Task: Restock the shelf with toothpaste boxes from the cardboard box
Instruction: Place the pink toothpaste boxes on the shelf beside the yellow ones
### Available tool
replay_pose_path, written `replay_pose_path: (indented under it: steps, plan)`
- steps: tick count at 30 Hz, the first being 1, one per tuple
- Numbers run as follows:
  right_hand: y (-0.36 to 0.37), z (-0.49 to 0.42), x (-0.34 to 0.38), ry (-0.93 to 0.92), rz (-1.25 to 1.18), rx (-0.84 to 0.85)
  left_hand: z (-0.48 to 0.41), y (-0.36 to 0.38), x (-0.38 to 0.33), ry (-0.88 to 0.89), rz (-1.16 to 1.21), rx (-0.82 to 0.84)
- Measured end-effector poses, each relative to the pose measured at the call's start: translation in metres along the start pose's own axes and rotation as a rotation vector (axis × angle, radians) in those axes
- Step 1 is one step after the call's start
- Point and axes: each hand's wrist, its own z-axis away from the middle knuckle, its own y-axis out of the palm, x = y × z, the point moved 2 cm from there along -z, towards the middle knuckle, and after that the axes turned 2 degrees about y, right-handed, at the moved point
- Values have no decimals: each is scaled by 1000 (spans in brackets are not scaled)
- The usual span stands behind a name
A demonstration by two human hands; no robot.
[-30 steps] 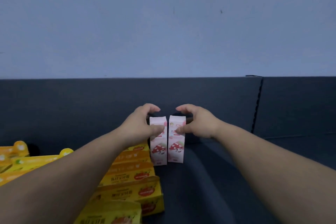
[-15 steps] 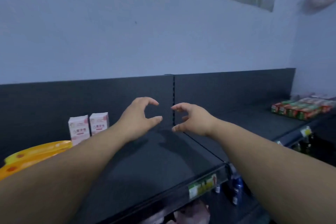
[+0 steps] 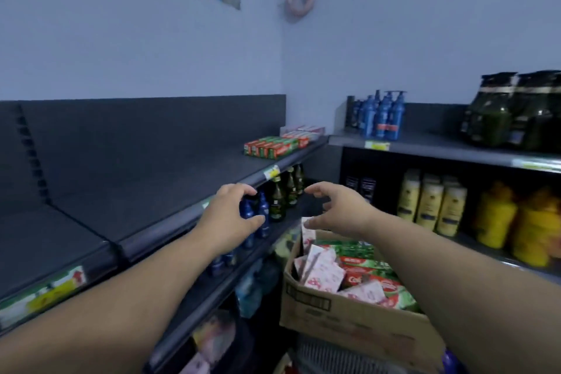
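Widely opened and holding nothing, the left hand (image 3: 229,217) hovered at the shelf's (image 3: 136,185) front edge, the right hand (image 3: 338,209) over the cardboard box (image 3: 349,323) of toothpaste boxes (image 3: 324,272).

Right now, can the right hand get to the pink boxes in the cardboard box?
Probably yes. The right hand hangs empty, fingers spread, above the pink boxes, which lie on top in the cardboard box. The box is open at the top, and nothing sits between hand and boxes.
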Motion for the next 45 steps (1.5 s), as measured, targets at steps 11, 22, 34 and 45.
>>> replay_pose_path:
  steps: [11, 22, 34, 45]
  plan:
    - [-64, 78, -178, 373, 28, -167, -36, 161, -92, 67, 38, 225]
    - [-15, 29, -247, 494, 63, -55, -88, 248, -27, -39, 67, 343]
    - [89, -127, -265, 539, -2, 151, -210, 303, 95, -136, 91, 413]
    - [140, -200, -276, 583, -208, 214, -281, 360, 145, -89, 67, 466]
